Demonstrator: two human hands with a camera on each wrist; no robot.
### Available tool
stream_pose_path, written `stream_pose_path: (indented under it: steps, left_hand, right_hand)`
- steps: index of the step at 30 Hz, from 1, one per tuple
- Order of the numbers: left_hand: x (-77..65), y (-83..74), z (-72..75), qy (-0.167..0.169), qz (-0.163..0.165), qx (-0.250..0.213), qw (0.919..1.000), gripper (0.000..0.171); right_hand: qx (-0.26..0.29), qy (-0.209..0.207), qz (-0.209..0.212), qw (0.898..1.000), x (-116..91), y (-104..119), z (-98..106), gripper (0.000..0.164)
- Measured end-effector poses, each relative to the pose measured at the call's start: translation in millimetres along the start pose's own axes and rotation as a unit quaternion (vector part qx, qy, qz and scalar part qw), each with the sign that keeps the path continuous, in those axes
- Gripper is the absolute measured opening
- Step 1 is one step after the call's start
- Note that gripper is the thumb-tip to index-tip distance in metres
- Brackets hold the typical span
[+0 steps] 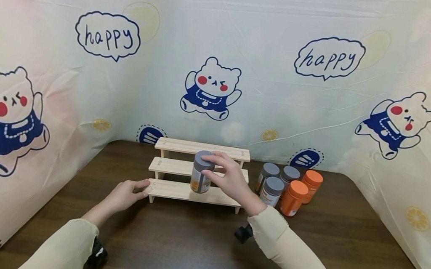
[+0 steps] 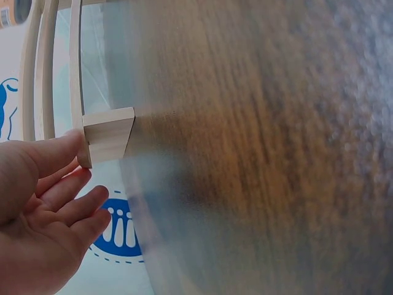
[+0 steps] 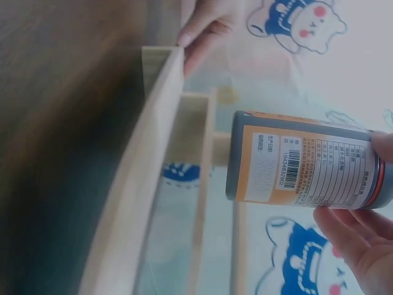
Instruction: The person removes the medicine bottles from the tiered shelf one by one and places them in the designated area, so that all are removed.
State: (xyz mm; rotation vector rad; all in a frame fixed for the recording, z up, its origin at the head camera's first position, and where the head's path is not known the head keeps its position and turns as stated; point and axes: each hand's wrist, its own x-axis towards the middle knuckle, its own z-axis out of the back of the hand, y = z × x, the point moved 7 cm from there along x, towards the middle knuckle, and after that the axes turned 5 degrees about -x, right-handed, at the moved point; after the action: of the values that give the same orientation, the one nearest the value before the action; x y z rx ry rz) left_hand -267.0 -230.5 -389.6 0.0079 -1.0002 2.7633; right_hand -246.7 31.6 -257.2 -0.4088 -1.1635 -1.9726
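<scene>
My right hand (image 1: 231, 179) holds a grey-lidded jar (image 1: 201, 180) upright by its upper part, thumb on one side and fingers on the other. Its orange and white label with a barcode (image 3: 290, 169) faces the right wrist camera. The jar hangs in the air at the middle of a three-step wooden display rack (image 1: 173, 190), apart from the boards in the right wrist view. At the rack's left end, my left hand (image 1: 125, 195) pinches the lowest board's corner. In the left wrist view, the thumb and fingertips (image 2: 77, 175) meet at that board end, beside its support leg (image 2: 110, 132).
Right of the rack, three grey-lidded jars (image 1: 271, 191) stand close together with two orange jars (image 1: 294, 198). The brown wooden table (image 1: 176, 241) ends at a printed cloth backdrop (image 1: 263, 104) behind and at both sides.
</scene>
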Motion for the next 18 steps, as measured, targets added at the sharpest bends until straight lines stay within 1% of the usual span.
stream_pose_path:
  steps: [2, 5, 9, 12, 18]
  left_hand:
    - [0.4, 0.0, 0.5, -0.003, -0.002, 0.0, 1.0, 0.043]
    - [0.8, 0.1, 1.2, -0.007, -0.006, 0.001, 1.0, 0.043]
    - [0.8, 0.4, 1.4, -0.009, -0.008, 0.004, 0.9999, 0.043]
    - [0.5, 0.4, 1.4, -0.01, -0.008, 0.001, 0.9999, 0.043]
    - [0.4, 0.5, 0.8, -0.007, -0.005, -0.001, 1.0, 0.043]
  right_hand:
    - [-0.007, -0.008, 0.0, 1.0, -3, 0, 10, 0.03]
    - [-0.016, -0.021, -0.006, 1.0, -7, -14, 22, 0.032]
    - [-0.024, -0.035, -0.039, 0.998, -14, -34, 36, 0.035]
    - [-0.027, -0.049, -0.061, 0.997, -19, -37, 50, 0.035]
    - [-0.057, -0.08, -0.067, 0.993, -26, -34, 80, 0.034]
